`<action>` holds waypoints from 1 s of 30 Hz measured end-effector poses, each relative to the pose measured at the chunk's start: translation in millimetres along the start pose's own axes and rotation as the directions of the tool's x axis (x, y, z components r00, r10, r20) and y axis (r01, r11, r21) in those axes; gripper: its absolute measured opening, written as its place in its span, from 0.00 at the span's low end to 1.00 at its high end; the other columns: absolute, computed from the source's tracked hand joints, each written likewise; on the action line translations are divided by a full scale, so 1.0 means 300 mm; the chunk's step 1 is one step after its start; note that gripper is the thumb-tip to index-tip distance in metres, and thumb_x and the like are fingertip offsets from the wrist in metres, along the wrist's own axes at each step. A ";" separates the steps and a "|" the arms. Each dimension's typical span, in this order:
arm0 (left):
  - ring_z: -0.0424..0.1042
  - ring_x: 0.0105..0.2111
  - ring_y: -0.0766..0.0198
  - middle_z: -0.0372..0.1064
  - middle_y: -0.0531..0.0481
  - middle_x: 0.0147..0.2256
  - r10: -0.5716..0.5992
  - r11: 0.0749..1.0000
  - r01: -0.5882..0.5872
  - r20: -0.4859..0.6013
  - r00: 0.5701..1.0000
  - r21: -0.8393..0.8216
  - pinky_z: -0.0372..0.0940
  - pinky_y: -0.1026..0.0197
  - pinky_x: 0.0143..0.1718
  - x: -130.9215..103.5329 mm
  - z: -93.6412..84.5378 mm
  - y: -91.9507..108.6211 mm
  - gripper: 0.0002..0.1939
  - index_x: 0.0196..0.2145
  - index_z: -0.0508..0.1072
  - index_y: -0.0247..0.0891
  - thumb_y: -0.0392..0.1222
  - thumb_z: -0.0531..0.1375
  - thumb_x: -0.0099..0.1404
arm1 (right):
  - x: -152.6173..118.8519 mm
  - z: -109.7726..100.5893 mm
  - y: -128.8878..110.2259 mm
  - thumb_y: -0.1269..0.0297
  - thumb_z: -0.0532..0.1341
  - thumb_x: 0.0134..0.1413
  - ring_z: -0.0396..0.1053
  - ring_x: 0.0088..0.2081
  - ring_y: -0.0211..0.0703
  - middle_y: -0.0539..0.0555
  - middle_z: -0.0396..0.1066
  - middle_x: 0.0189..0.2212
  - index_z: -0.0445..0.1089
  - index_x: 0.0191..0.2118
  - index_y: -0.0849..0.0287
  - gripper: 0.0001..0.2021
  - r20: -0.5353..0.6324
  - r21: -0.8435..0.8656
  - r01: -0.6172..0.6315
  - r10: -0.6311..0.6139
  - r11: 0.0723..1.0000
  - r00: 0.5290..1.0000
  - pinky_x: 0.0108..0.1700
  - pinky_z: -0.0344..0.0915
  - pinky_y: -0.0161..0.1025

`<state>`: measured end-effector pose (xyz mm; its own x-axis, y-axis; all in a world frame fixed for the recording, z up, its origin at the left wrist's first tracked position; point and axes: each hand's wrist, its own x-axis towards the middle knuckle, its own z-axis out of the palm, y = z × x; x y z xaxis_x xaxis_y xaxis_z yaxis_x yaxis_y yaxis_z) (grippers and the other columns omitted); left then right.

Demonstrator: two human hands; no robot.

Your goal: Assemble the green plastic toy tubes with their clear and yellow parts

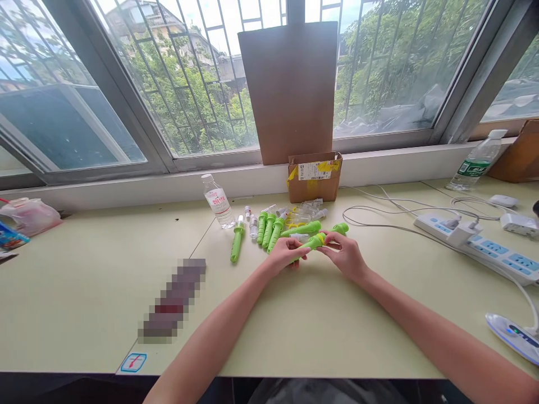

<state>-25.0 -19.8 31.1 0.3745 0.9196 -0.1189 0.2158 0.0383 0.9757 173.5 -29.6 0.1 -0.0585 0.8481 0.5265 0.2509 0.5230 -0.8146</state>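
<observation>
Both hands meet at mid-table, and here's the green tube [314, 242], tilted between them, its yellow ring [323, 238] towards the right hand. The left hand [288, 255] pinches the body with thumb and fingers, the lower fingers tucked underneath and largely out of sight; the right hand [344, 255] has thumb and fingertips pinching the ringed end, covering part of it, and whether its other fingers touch the tube I cannot tell. Reading a clock centred on that tube: just past the right hand at 2 o'clock pokes another green piece [340, 228], its near end hidden. Close by at 11 lies a loose green tube [304, 228], partly covered; 3 more green tubes [268, 229] bunch at 10, the nearest losing its foot behind the left hand. A clear-capped tube [236, 242] sits at 9. Up at 12, clear plastic parts [307, 212] overlap too much to count, in front of a small carton [314, 179] whose inside can't be seen. Out at 8, a pixelated patch [172, 303] masks whatever lies there; at 4, a white device [514, 338] is cut by the frame edge, as is a pinkish bag [31, 216] far off at 9.
</observation>
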 end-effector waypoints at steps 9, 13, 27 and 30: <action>0.63 0.15 0.72 0.72 0.50 0.25 -0.019 0.997 0.023 0.054 0.998 -0.077 0.57 0.67 0.16 0.009 -0.014 -0.004 0.23 0.27 0.68 0.35 0.60 0.64 0.51 | -0.001 0.002 0.000 0.53 0.65 0.49 0.73 0.45 0.51 0.58 0.73 0.42 0.66 0.36 0.57 0.15 0.003 -0.025 0.026 -0.026 0.999 1.000 0.49 0.73 0.52; 0.65 0.16 0.71 0.72 0.48 0.26 -0.006 0.995 0.018 0.122 0.992 -0.102 0.56 0.67 0.17 0.009 -0.021 -0.007 0.23 0.29 0.68 0.35 0.61 0.61 0.54 | 0.000 0.002 -0.004 0.54 0.64 0.51 0.74 0.43 0.50 0.58 0.73 0.44 0.66 0.38 0.56 0.14 0.012 -0.062 0.055 -0.055 0.997 0.998 0.49 0.72 0.53; 0.53 0.13 0.75 0.66 0.57 0.22 -0.016 0.992 0.005 0.087 0.996 0.125 0.46 0.69 0.13 -0.011 -0.004 0.025 0.24 0.37 0.65 0.39 0.62 0.61 0.54 | -0.006 0.007 0.001 0.56 0.63 0.53 0.74 0.44 0.50 0.59 0.73 0.45 0.68 0.33 0.58 0.10 -0.048 -0.141 0.078 -0.086 0.987 0.995 0.48 0.73 0.52; 0.54 0.14 0.75 0.68 0.58 0.22 -0.016 0.993 0.007 0.077 0.997 0.119 0.48 0.69 0.14 -0.014 0.001 0.026 0.25 0.38 0.63 0.39 0.58 0.66 0.51 | -0.004 0.006 0.000 0.56 0.63 0.52 0.73 0.46 0.52 0.59 0.74 0.42 0.68 0.32 0.58 0.10 -0.046 -0.141 0.089 -0.096 0.986 0.994 0.46 0.74 0.51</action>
<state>-24.7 -23.6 39.2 0.4394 0.8859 -0.1485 0.3245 -0.0024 0.9459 171.7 -30.5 -1.1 -0.0374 0.7891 0.6131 0.3788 0.5789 -0.7220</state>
